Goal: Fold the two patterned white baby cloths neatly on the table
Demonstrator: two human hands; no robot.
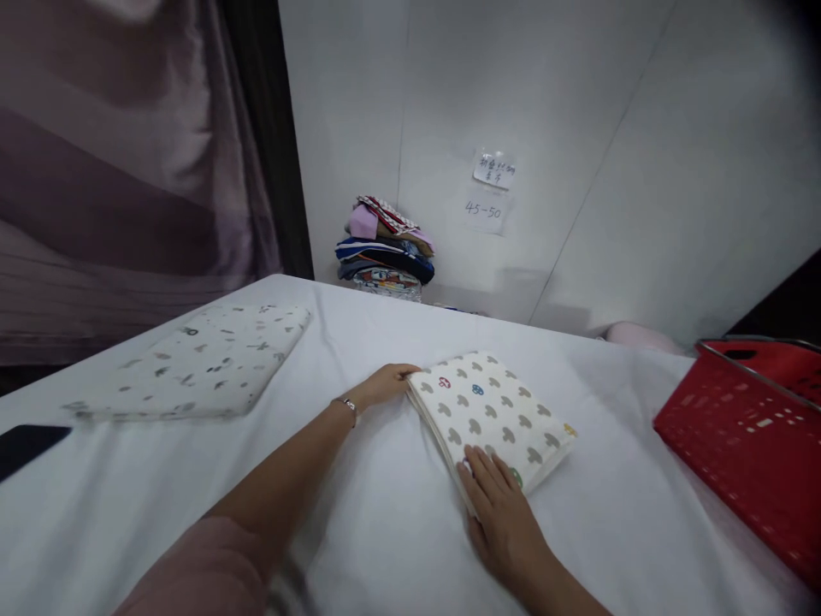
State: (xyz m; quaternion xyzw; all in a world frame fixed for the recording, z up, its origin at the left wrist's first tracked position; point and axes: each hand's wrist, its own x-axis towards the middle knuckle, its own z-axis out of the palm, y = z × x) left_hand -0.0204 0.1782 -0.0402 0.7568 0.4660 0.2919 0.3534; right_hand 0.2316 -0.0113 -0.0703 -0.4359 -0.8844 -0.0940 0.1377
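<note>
A folded cream cloth (487, 402) with grey mushroom prints and a few coloured ones lies on the white-covered table, its layers showing along the left edge. At its far left corner my left hand (388, 382) is closed on the edge, with some fingertips hidden; a bracelet circles that wrist. Over the near corner my right hand (500, 509) rests palm down, fingers stretched out on the top layer. To the left lies another folded white cloth (211, 364) with small grey and dark prints, apart from both hands.
A red basket (737, 436) with a metal handle stands at the right. The dark corner of a flat device (29, 447) shows at the left edge. Behind the table are a stack of folded textiles (386, 248) and wall notes (491, 192). A curtain (115, 171) hangs at left.
</note>
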